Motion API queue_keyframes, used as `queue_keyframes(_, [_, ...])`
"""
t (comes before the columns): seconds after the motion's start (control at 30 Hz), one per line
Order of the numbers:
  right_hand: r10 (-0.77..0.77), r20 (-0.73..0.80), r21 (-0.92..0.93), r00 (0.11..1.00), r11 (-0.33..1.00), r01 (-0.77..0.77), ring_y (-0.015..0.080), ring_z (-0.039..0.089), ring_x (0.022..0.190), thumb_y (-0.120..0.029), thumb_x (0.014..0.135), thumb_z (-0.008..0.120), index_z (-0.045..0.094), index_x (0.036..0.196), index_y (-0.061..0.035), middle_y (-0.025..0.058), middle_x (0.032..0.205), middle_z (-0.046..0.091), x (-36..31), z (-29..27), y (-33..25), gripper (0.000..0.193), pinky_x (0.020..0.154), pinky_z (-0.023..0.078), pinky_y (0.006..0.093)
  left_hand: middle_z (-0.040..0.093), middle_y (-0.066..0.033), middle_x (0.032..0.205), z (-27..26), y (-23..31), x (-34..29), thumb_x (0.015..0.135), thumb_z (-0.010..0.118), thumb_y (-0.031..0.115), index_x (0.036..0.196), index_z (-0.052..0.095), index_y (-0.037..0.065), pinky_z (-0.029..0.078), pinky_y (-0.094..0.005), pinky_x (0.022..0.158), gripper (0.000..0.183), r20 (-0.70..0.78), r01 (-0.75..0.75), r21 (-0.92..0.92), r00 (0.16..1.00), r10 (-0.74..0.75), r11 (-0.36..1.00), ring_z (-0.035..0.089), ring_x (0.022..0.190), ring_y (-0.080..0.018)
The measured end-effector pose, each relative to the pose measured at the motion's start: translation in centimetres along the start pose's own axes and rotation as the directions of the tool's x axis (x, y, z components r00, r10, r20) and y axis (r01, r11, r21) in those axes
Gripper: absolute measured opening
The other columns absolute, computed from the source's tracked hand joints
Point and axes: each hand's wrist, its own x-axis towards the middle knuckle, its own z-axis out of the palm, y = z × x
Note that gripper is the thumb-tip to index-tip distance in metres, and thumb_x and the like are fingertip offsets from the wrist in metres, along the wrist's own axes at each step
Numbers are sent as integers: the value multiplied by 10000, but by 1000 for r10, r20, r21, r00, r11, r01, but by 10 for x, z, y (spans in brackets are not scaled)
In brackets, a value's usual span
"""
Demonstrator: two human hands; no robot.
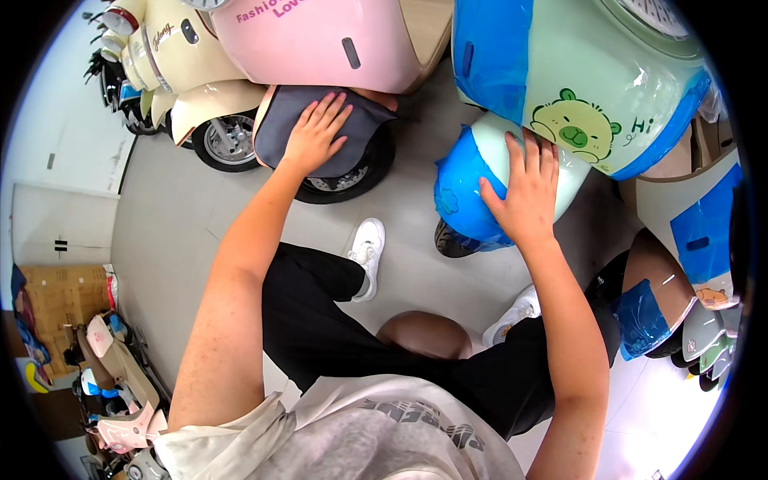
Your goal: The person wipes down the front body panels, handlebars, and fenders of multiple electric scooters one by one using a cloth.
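Observation:
My left hand rests with fingers spread on a dark grey cloth draped over the front fender of a pink scooter. Below the cloth part of that scooter's front wheel shows. My right hand lies on the rounded front fender of a pale green scooter with a cartoon bear on its panel. Blue film covers the left part of this fender, and my fingertips reach up toward the panel's lower edge. Neither hand grips anything.
A brown round seat sits between my legs. A cream scooter stands at the far left, and another film-patched scooter at the right. Cardboard and more scooters are at the left rim. Grey floor lies between.

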Motion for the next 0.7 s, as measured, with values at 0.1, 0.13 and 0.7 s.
queue_keyframes(0.1, [-8, 1, -4, 1000, 1000, 8, 420, 414, 1342, -354, 809, 754, 527, 1408, -24, 194, 1439, 482, -1, 0, 2, 720, 1205, 280, 554, 349, -112, 1633, -2, -15, -10, 928, 662, 382, 1539, 445, 165, 237, -493, 1227, 683, -72, 67, -36, 995, -70, 997, 297, 1511, -330])
queue_keyframes(0.13, [-14, 3, -5, 1000, 1000, 14, 420, 412, 1345, -355, 810, 753, 527, 1409, -26, 194, 1440, 481, -1, 0, 2, 720, 1205, 280, 554, 342, -160, 1628, -1, -22, -14, 917, 674, 387, 1545, 420, 121, 233, -529, 1221, 728, -105, 89, -27, 990, -91, 996, 291, 1505, -375])
queue_keyframes(0.7, [-16, -85, -19, 996, 1000, 14, 429, 428, 1338, -381, 747, 742, 548, 1377, -56, 188, 1452, 484, -1, 19, 4, 735, 1165, 309, 592, 609, -210, 1397, 98, -186, -29, 1031, 412, 505, 1396, 561, -77, 346, -363, 1131, 704, 573, 705, -695, 425, -701, -140, 545, 1301, -310])
